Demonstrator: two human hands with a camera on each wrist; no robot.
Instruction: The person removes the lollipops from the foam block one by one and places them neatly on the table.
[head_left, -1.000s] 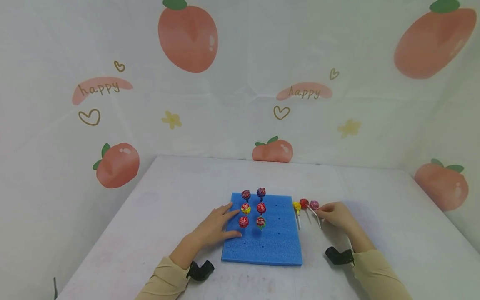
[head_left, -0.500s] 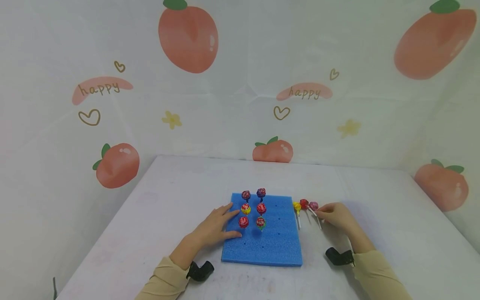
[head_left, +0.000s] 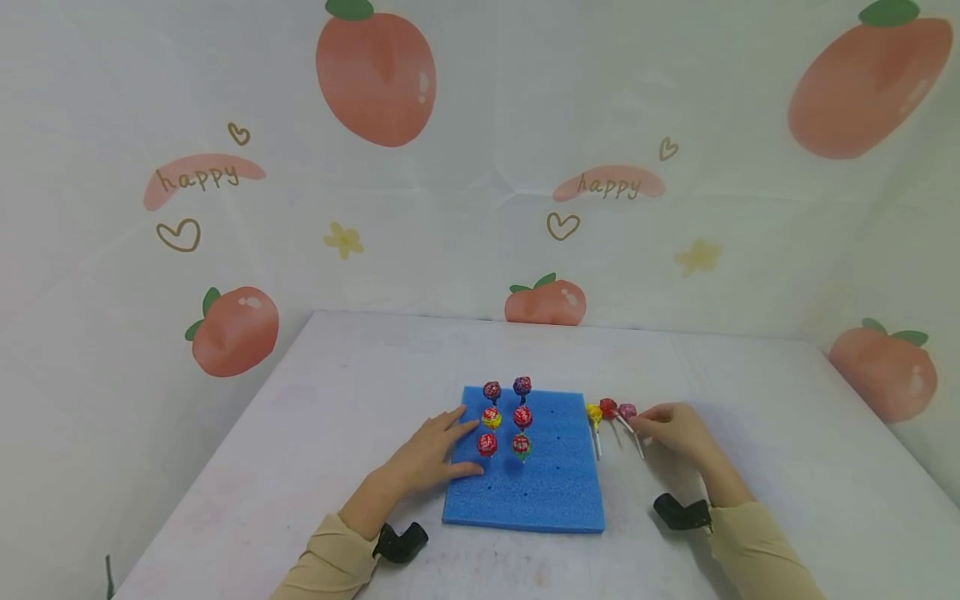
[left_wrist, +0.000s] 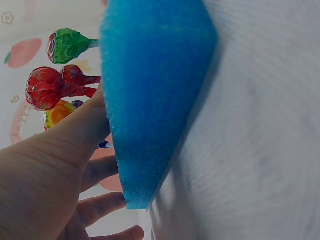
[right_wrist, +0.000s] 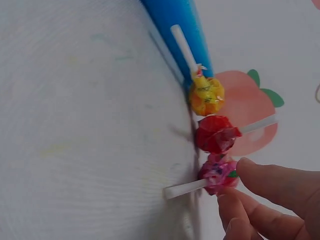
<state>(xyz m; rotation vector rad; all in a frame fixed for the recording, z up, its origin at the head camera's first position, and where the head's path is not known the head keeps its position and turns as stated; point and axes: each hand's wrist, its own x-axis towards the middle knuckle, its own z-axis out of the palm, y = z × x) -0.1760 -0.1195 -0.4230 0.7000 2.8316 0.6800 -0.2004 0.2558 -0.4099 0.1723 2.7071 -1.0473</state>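
A blue foam board lies on the white table, with several wrapped lollipops standing in two columns on its left and middle. Among them are a red lollipop and a green-and-red lollipop. Fingers spread, my left hand rests on the board's left edge. Right of the board lie a yellow lollipop, a red lollipop with its stick raised, and a pink lollipop. My right hand pinches the pink lollipop's wrapped head between thumb and fingers. Its stick points toward me.
Small dark holes dot the board's right and front parts. A black wrist camera is strapped on the left sleeve and another black wrist camera on the right. Behind the table hangs a peach-printed cloth.
The pink lollipop's head has shifted very slightly left. My right wrist has moved a touch to the right, and the left hand stays still on the board.
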